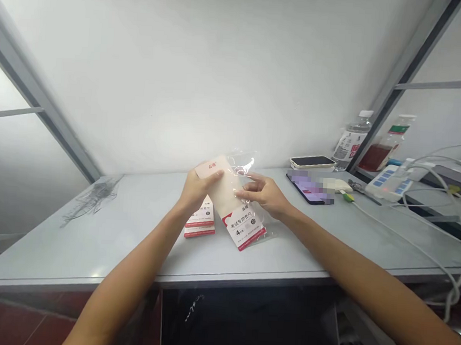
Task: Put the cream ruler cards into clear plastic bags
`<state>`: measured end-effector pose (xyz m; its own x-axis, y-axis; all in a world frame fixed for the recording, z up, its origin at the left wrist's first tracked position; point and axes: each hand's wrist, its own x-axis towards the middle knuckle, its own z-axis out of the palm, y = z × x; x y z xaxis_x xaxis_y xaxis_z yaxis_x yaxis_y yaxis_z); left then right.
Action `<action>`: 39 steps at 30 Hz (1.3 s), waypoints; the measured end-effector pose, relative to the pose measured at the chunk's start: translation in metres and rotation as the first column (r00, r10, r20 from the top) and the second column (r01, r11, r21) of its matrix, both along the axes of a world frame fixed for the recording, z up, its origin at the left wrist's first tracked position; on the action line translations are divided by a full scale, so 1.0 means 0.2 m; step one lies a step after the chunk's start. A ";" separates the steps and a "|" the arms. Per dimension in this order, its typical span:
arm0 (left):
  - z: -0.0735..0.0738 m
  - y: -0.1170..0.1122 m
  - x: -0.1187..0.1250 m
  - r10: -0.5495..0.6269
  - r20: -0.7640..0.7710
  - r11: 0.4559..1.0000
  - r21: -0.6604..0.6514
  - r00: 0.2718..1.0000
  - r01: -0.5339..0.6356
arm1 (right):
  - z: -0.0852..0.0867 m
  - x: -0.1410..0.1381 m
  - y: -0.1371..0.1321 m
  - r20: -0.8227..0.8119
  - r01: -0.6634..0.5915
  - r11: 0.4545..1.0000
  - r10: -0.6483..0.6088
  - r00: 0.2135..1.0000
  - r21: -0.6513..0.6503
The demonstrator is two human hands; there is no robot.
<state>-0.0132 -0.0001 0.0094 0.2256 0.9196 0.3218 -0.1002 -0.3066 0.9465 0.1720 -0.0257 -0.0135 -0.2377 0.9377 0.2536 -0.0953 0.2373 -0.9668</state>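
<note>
Closed on the upper end of a clear plastic packet (245,228), my left hand (200,189) has its thumb laid across the pale card inside, which I judge keeps the card from sliding in the film. My right hand (262,192) sits just beside it, with the forefinger and thumb spread against the crinkled plastic at the packet's right edge; whether that is a true grip or only a touch, I cannot tell. Held this way, the packet slants between my hands, its red-and-white printed end low over the table and nearest me, which seems to keep the print facing up toward my eyes.

Just under my left wrist lies a second packet (200,222) with the same red-and-white print, flat on the grey table (93,252). Well off to the right are a phone with a blurred screen (309,189) and a tool with a green-and-yellow handle (348,197). Farther right and toward the far side stand a clear bottle (351,141) and a bottle of reddish liquid (375,158), with a white power strip (390,182) and white cables (406,243) nearby. Away on the left lies a tangle of thin wire (92,200).
</note>
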 end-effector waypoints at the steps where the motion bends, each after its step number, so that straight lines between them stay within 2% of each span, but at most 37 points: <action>1: 0.00 0.00 0.00 -0.003 -0.004 1.000 -0.018 1.000 0.003 | 0.00 0.00 0.00 0.005 -0.008 1.000 0.008 1.000 -0.005; 5: 0.01 0.01 -0.02 0.017 -0.025 0.998 -0.067 1.000 -0.018 | -0.02 0.01 0.02 -0.008 0.011 0.999 -0.011 1.000 -0.034; 10: 0.00 0.02 -0.02 0.014 -0.093 0.996 -0.083 0.996 -0.022 | -0.05 -0.01 0.03 -0.028 0.112 0.994 -0.112 0.993 0.004; 12: 0.01 0.01 -0.02 0.054 -0.169 0.997 -0.041 0.984 -0.062 | -0.05 -0.01 0.03 -0.023 0.140 0.990 -0.140 0.990 0.022; 16: 0.02 -0.01 -0.02 0.214 -0.248 0.971 0.160 0.945 -0.178 | -0.05 -0.02 0.02 -0.008 0.174 0.984 -0.173 0.985 0.035; 19: 0.04 -0.03 -0.01 0.152 -0.248 0.972 0.212 0.957 -0.100 | -0.05 -0.02 0.02 -0.009 0.165 0.986 -0.165 0.986 0.026; 22: 0.04 -0.02 -0.01 0.015 -0.195 0.993 0.119 0.981 0.009 | -0.05 -0.01 0.02 -0.026 0.149 0.988 -0.148 0.989 0.040; 24: 0.03 -0.01 -0.02 -0.018 -0.117 0.999 0.046 0.993 0.024 | -0.05 -0.01 0.02 -0.028 0.133 0.989 -0.131 0.991 0.062; 28: 0.01 0.03 -0.03 0.041 0.026 0.999 -0.034 0.999 -0.041 | -0.05 -0.01 0.02 0.006 0.082 0.995 -0.083 0.997 0.062; 32: 0.01 0.03 -0.03 -0.008 0.156 0.992 -0.123 0.988 0.028 | -0.05 -0.02 0.02 0.036 0.035 0.999 -0.035 0.999 0.002; 35: 0.02 0.02 -0.03 -0.029 0.170 0.983 -0.176 0.985 0.060 | -0.05 -0.01 0.02 0.066 0.006 1.000 -0.006 0.998 0.002; 39: 0.02 0.01 -0.02 0.028 0.117 0.979 -0.205 0.993 -0.003 | -0.05 -0.02 0.02 0.068 -0.022 1.000 0.021 0.997 0.015</action>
<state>-0.0168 0.0024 0.0132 0.1825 0.9717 0.1502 -0.2122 -0.1102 0.9710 0.1682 -0.0223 -0.0243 -0.2745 0.9283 0.2509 -0.0348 0.2511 -0.9673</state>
